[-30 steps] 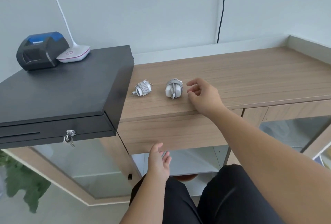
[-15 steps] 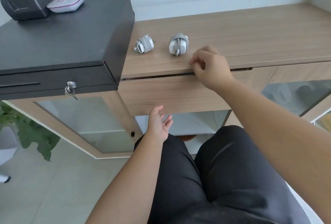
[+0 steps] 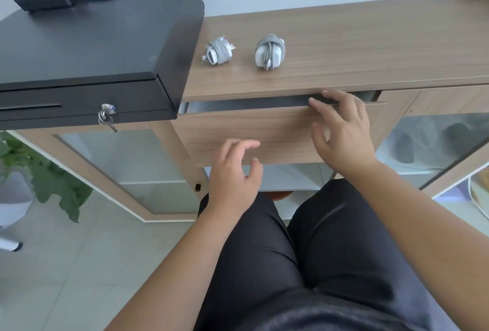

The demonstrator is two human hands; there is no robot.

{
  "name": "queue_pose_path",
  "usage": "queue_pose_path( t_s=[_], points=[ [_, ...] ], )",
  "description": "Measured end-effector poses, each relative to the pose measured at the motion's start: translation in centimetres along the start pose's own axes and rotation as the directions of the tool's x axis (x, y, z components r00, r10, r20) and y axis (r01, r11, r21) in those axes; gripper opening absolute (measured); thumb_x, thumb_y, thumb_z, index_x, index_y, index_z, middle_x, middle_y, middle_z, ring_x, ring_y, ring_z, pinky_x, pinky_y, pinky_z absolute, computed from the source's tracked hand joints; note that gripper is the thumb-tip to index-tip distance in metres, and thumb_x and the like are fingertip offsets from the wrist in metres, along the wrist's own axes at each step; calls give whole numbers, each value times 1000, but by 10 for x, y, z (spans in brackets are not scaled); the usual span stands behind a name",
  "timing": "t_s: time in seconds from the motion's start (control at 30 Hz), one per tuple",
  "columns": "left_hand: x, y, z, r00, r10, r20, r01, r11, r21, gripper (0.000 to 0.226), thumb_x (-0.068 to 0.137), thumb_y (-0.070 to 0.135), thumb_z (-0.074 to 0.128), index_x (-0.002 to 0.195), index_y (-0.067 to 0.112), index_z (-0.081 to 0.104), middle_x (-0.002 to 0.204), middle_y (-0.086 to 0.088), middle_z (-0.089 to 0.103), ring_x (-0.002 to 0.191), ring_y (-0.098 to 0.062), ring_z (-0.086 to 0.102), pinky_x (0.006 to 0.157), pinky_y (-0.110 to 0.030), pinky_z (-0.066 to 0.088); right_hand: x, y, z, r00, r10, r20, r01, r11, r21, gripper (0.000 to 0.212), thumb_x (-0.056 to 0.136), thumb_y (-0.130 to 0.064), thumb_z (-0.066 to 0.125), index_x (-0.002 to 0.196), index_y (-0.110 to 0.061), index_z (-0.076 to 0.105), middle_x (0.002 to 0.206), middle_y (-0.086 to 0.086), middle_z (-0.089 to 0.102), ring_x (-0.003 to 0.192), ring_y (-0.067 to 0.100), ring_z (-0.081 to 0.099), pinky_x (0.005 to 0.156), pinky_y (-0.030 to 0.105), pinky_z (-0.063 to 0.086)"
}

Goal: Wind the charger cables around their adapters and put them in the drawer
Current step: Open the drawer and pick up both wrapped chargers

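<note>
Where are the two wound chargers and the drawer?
Left charger (image 3: pixel 218 50), head view, on its wound cable.
Right charger (image 3: pixel 269 50), head view, on its white adapter body.
Drawer (image 3: pixel 251 132), head view, on its wooden front.

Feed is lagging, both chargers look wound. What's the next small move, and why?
Probably keep pulling the drawer out: it is only cracked open, right hand hooked on its top edge. Both wound chargers sit on the countertop; left hand is free.

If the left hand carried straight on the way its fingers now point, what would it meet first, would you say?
Most likely the drawer front: the left hand hangs open before it, fingers pointing up and forward at the panel. Depth is hard to judge from this one view.
</note>
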State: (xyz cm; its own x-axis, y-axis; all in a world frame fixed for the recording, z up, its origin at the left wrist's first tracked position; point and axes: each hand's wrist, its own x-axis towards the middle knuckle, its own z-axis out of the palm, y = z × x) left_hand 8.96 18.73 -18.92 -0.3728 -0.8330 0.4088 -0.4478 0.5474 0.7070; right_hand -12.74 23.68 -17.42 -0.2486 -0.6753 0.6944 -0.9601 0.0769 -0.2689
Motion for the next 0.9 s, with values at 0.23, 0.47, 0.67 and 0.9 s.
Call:
queue_pose_path(
  t_s=[0.23, 0.47, 0.67, 0.9],
  points=[
    [50, 10, -17, 969, 198, 149, -245, 859, 450, 46, 94, 37, 46, 136, 22, 53, 141, 3, 52, 136, -27, 38, 115, -48, 24, -1, 10, -5, 1000, -21, -21, 21, 1000, 11, 41, 82, -5, 57, 121, -9, 64, 111, 14, 61, 103, 33, 51, 96, 33, 38],
    [49, 9, -19, 970, 164, 182, -225, 890, 397, 42, 100, 26, 41, 142, 27, 47, 147, 7, 48, 142, -23, 34, 118, -45, 11, 0, 8, -13, 1000, 5, -21, -4, 999, 32, 44, 77, 0, 56, 117, -13, 68, 103, 10, 63, 92, 27, 50, 91, 24, 34],
    [37, 15, -29, 967, 123, 224, -198, 913, 357, 47, 98, 19, 47, 144, 31, 45, 150, 9, 44, 145, -20, 29, 119, -40, 8, -10, 1, -19, 999, 26, -21, -24, 998, 59, 45, 75, 1, 54, 115, -13, 69, 100, 9, 62, 90, 20, 46, 88, 24, 33],
    [10, 19, -34, 974, 120, 190, -175, 937, 304, 47, 94, 22, 44, 139, 31, 51, 144, 9, 51, 142, -23, 34, 117, -37, 10, -30, -8, -37, 999, 32, -1, -32, 997, 66, 43, 76, -3, 50, 113, -14, 70, 99, 5, 62, 89, 18, 47, 86, 23, 33]
  ],
)
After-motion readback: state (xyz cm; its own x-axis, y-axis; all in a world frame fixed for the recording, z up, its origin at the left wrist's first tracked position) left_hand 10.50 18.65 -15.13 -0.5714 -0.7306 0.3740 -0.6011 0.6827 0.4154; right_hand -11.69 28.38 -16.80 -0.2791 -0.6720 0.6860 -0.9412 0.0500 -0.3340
